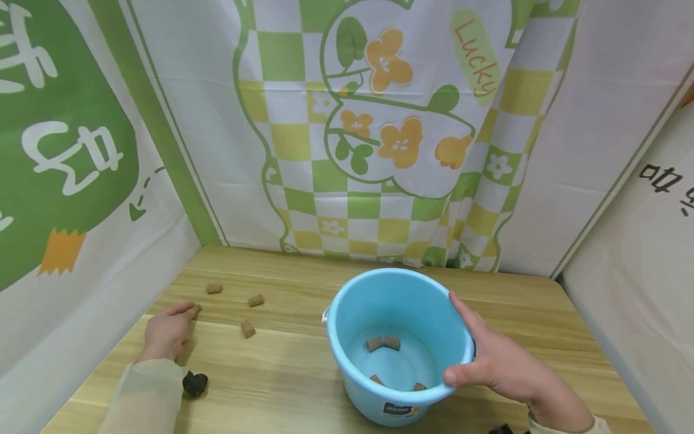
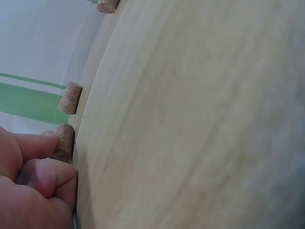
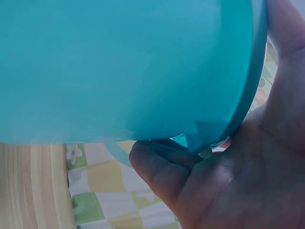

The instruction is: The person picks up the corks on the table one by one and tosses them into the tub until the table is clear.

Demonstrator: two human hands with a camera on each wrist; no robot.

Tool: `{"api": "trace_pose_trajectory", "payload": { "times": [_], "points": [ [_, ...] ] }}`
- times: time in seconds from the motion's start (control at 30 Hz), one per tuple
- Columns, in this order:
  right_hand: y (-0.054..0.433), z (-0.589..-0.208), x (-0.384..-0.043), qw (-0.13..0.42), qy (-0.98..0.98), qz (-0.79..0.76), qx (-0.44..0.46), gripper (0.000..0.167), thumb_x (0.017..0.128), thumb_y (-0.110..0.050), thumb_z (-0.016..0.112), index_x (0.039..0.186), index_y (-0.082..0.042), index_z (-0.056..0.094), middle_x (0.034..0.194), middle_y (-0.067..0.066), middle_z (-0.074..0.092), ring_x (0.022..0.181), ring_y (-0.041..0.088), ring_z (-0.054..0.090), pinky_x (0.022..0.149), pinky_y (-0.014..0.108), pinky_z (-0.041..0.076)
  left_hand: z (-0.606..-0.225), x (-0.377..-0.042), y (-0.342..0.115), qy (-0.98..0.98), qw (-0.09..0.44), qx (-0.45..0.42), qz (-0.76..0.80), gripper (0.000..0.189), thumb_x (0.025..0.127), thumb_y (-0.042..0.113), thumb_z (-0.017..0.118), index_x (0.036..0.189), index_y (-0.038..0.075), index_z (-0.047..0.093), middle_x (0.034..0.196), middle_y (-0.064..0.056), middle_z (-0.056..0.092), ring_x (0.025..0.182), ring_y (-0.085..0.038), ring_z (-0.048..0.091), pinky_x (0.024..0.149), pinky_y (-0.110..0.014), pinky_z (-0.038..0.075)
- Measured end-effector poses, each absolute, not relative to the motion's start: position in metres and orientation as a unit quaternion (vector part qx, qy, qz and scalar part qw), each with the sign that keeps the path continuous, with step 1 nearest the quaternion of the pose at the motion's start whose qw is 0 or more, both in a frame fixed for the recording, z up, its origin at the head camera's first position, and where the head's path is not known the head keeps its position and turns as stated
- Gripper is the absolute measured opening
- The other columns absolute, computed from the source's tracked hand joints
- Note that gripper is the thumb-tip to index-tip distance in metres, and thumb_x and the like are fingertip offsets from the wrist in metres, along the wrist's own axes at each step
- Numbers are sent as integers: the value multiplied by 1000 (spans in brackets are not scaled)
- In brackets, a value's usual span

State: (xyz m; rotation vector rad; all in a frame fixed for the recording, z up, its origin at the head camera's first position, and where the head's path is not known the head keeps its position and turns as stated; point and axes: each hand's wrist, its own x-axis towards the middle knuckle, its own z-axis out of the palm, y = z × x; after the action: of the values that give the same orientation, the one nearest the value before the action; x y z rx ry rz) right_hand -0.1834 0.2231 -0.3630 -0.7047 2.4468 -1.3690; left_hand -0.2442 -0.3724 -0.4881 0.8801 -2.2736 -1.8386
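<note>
At the left of the table, my left hand [image 1: 167,333] pinches a cork [image 2: 65,143] by its fingertips, low over the wood. Three more corks lie to its right and beyond it: a far cork [image 1: 214,289], a middle cork [image 1: 256,299] and a near cork [image 1: 247,328]. My right hand [image 1: 504,364] grips the rim of a light blue bucket [image 1: 355,383] at its right side, thumb towards me and fingers farther back. Several corks lie on the bucket's floor, among them a side-by-side pair with one cork [image 1: 391,343] on the right.
The wooden table [image 1: 282,374] meets a patterned curtain [image 1: 379,211] at its far edge. Printed cloth walls stand at the left [image 1: 157,253] and right [image 1: 623,283]. The bucket's handle joint [image 1: 325,315] sticks out at its left side.
</note>
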Motion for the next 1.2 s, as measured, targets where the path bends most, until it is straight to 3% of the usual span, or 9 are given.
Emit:
{"api": "trace_pose_trajectory", "payload": {
  "times": [0.17, 0.4, 0.53, 0.6, 0.67, 0.77, 0.9, 1.1, 1.2],
  "points": [
    [223, -363, -183, 117, 838, -469, -251, 120, 80, -28, 86, 161, -23, -2, 157, 23, 18, 117, 34, 50, 88, 33, 47, -488, -245, -373, -775, 33, 274, -568, 46, 103, 22, 55, 146, 6, 50, 150, -25, 39, 43, -5, 37, 41, -25, 37],
    [223, -362, -182, 122, 840, -469, -246, 119, 81, -29, 85, 161, -20, -3, 156, 24, 18, 114, 33, 52, 86, 33, 48, -485, -244, -370, -835, 38, 246, -490, 43, 98, 16, 58, 138, 3, 58, 139, -27, 51, 57, -15, 47, 47, -29, 41],
    [223, -362, -183, 129, 836, -475, -242, 120, 81, -26, 85, 161, -21, -4, 156, 23, 19, 115, 33, 52, 87, 34, 48, -483, -243, -367, -846, 43, 242, -472, 42, 96, 14, 61, 136, 2, 60, 135, -27, 54, 54, -18, 48, 46, -31, 42],
    [223, -363, -183, 130, 835, -477, -241, 120, 81, -25, 85, 161, -20, -4, 156, 24, 19, 114, 33, 52, 86, 34, 48, -482, -242, -365, -861, 44, 231, -450, 41, 96, 14, 61, 135, 1, 60, 136, -28, 54, 67, -28, 59, 57, -37, 48],
    [223, -362, -183, 132, 835, -479, -239, 120, 81, -25, 85, 161, -20, -4, 156, 24, 19, 114, 33, 53, 86, 34, 48, -480, -241, -364, -880, 45, 216, -421, 41, 96, 14, 61, 134, -1, 60, 137, -29, 52, 95, -42, 61, 74, -45, 50],
    [222, -361, -182, 132, 834, -480, -238, 119, 81, -25, 84, 161, -20, -3, 156, 24, 17, 114, 33, 52, 86, 34, 48, -477, -240, -362, -901, 47, 196, -384, 41, 96, 17, 60, 132, -3, 61, 139, -31, 48, 128, -52, 39, 97, -57, 38],
    [222, -361, -181, 127, 835, -478, -241, 119, 81, -26, 85, 161, -20, -2, 157, 24, 16, 115, 33, 51, 87, 33, 48, -475, -241, -359, -913, 49, 186, -360, 41, 97, 20, 60, 130, -3, 62, 139, -32, 47, 130, -53, 36, 101, -60, 33],
    [223, -363, -181, 119, 837, -474, -246, 119, 81, -27, 85, 161, -21, -2, 157, 24, 16, 116, 33, 51, 87, 33, 47, -472, -239, -355, -910, 45, 185, -369, 43, 97, 21, 60, 131, -4, 61, 137, -32, 49, 126, -52, 41, 95, -57, 39],
    [223, -364, -182, 113, 842, -466, -247, 119, 80, -28, 86, 161, -22, -2, 156, 24, 17, 115, 33, 51, 87, 36, 47, -473, -237, -355, -886, 36, 201, -417, 47, 97, 23, 61, 135, -4, 58, 132, -30, 55, 103, -42, 58, 78, -47, 49]
  ]
}}
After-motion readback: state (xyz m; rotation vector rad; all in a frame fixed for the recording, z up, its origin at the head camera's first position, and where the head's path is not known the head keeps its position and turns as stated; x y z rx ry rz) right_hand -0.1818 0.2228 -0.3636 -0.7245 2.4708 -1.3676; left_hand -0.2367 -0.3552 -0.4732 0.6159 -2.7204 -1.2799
